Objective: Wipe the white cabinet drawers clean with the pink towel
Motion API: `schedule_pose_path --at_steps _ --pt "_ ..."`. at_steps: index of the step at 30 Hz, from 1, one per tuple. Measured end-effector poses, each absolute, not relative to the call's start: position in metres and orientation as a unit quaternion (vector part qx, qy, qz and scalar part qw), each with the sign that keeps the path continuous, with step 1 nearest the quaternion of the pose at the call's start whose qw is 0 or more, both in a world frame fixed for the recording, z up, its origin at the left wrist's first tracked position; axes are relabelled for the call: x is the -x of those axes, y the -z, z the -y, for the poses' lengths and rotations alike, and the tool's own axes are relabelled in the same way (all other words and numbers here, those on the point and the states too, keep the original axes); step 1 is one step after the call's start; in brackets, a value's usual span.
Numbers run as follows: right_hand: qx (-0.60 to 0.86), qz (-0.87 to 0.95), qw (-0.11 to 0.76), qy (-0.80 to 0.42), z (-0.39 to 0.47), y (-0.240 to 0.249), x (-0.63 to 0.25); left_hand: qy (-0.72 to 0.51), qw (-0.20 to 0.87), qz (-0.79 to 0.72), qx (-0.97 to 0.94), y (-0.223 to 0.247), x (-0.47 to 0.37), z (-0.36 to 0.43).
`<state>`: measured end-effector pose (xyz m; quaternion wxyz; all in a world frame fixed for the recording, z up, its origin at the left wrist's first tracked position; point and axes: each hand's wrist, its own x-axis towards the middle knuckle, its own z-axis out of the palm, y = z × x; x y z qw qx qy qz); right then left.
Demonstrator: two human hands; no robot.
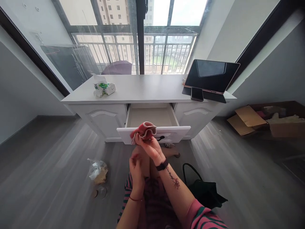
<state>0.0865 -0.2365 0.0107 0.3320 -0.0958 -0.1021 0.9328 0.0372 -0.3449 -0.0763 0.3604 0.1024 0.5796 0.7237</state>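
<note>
Right hand [151, 147]: fingers pinched on a red cloth [144, 130] with a pale edge, cloth bunched and folded, held up in front of the drawer [184, 131]. In view it overlaps the left half of the drawer front; can't tell if it touches. Left hand [136, 168]: lower, nearer and left of the cloth, fingers loosely curled and blurred, apart from the cloth; can't tell if anything is in it. Dark watch band [162, 165] on right wrist, thin red cord [135, 199] on left.

Drawer pulled out, pale interior, dark handle [161, 138] just right of the cloth. White tabletop [147, 89] above it. Far left on it: tissue pack [108, 89], white with green print, a tissue sticking out. Right end: tablet [212, 75] propped up, dark screen, on a dark cover [215, 97]; phone [197, 94] at its near left corner, lying on the cover.

Floor [64, 178], left: clear plastic bag [96, 168] with something tan in it, small clear round item [102, 192] just nearer. Right, near: black bag [206, 193], handle loop up. Far right: open cardboard box [252, 119], flaps out, contents unclear. Beyond the tabletop: window [156, 47], purple chair back [118, 67] behind glass.
</note>
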Motion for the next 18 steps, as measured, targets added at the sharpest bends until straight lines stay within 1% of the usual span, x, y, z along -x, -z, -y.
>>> schedule_pose_path --at_steps 2,4,8,12,16,18 --pt "0.091 0.191 0.366 -0.906 0.231 -0.014 -0.119 -0.718 0.438 -0.531 -0.102 0.074 -0.04 0.324" --pt "0.107 0.3 0.398 -0.861 0.224 -0.012 -0.151 -0.723 0.491 -0.474 -0.106 0.067 -0.044 0.301" --pt "0.155 0.469 0.421 -0.761 0.204 -0.002 -0.211 -0.734 0.549 -0.397 -0.046 0.052 -0.051 0.266" --pt "0.203 0.542 0.445 -0.683 0.182 0.014 -0.26 -0.735 0.547 -0.4 -0.006 0.055 -0.051 0.25" --pt "0.253 0.529 0.487 -0.647 0.167 0.038 -0.289 -0.744 0.531 -0.404 -0.035 0.066 -0.046 0.242" --pt "0.279 0.529 0.522 -0.608 0.166 0.052 -0.295 -0.741 0.528 -0.413 -0.046 0.069 -0.042 0.237"
